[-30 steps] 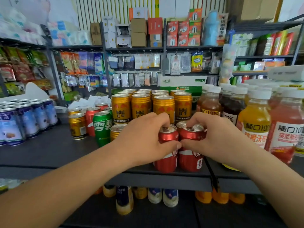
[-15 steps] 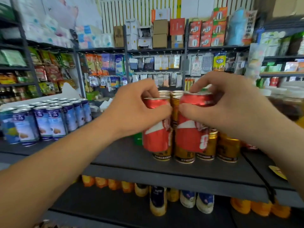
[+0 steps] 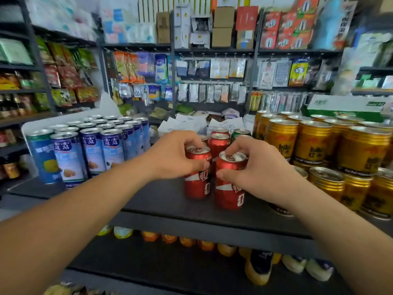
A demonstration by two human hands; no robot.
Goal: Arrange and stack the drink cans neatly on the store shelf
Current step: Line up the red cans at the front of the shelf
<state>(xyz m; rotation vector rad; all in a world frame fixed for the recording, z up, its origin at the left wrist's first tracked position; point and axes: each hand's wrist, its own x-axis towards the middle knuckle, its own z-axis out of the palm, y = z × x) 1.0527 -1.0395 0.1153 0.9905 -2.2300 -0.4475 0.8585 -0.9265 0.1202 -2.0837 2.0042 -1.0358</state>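
On a dark store shelf (image 3: 148, 201), seen from head height, a block of tall blue cans (image 3: 93, 150) stood upright in rows at the far left, well apart from the hands. Two bare forearms (image 3: 95, 209) reached in from the bottom corners toward the middle of the shelf.

The left hand (image 3: 176, 158) gripped the left red can (image 3: 197, 184) from above, its fingers curled over the top rim and its thumb pressed on the near side. That can stood upright near the shelf's front edge. Just beside it, a little nearer the viewer, stood the right red can (image 3: 228, 192), also upright. Whether the two touched could not be told. The right hand (image 3: 259, 171) held this can the same way, with fingertips hooked over the lid and the thumb on the front wall.

Behind the pair, more red cans (image 3: 219, 141) and one green can (image 3: 240, 133) stood further back on the shelf. To the right, gold cans (image 3: 314, 143) were stacked in two tiers, with the lower tier nearer the front.

Blurred bottles (image 3: 257, 267) showed on the lower shelf (image 3: 170, 262). Racks (image 3: 212, 67) of packets and boxes filled the wall behind.
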